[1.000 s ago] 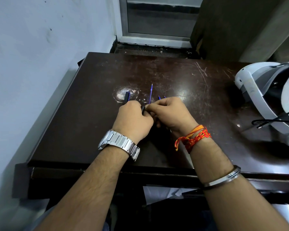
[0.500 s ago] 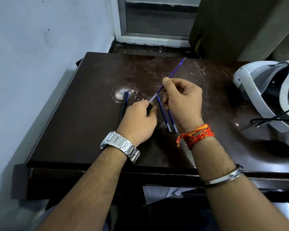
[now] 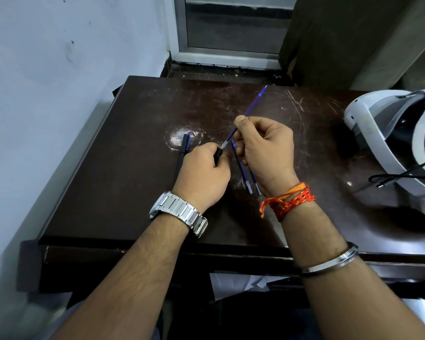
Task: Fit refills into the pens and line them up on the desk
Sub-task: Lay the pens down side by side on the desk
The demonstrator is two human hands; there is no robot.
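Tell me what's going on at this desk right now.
A person is fitting a refill into a pen. The left hand grips a black pen barrel, and the right hand pinches a blue refill whose pale near end meets the barrel's mouth; most of it is outside. Two spare refills lie on the desk under the right hand, another black pen lies left of the left hand, and a white headset sits at the right.

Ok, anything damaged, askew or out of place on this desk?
Only wear: the desk has a pale rubbed patch at the lying black pen's far end and scratches toward its far right. A white headset with a loose cable sits at the right edge, unrelated to pens. Nothing spilled.
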